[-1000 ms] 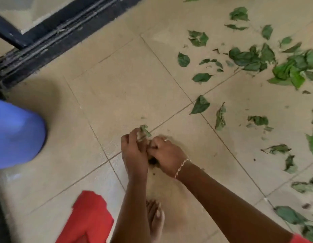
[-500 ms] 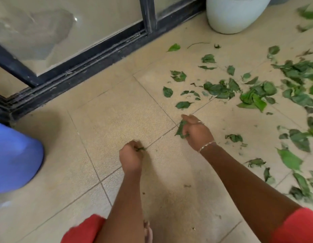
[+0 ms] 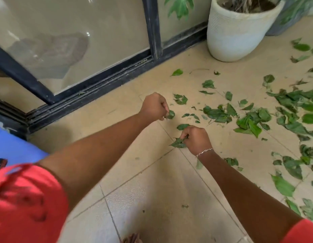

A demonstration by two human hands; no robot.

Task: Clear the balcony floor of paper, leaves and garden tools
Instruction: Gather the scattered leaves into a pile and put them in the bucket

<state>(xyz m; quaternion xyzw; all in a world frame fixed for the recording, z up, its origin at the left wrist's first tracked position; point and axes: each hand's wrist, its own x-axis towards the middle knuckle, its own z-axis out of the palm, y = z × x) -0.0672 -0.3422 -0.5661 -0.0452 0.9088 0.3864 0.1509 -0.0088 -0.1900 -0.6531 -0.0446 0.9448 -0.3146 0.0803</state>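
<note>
1. Reaching low over matte beige tiles (image 3: 152, 190), a person in red sleeves (image 3: 26, 199) gathers fallen greenery.
2. The left hand (image 3: 154, 106) is curled into a fist, pinching a small crumpled leaf (image 3: 170, 114) at its fingertips.
3. The right hand (image 3: 197, 140), with a thin chain bracelet (image 3: 203, 152) at the wrist, is closed round a pointed leaf (image 3: 178, 143) that juts out to the left.
4. Loose leaves (image 3: 248, 120), flat, torn or curled, lie scattered on the tiles to the right, thickest just beyond the hands.
5. A ribbed white round pot (image 3: 234, 32) stands by the black-framed glass door (image 3: 153, 27); a smooth blue container (image 3: 15, 148) sits far left.
</note>
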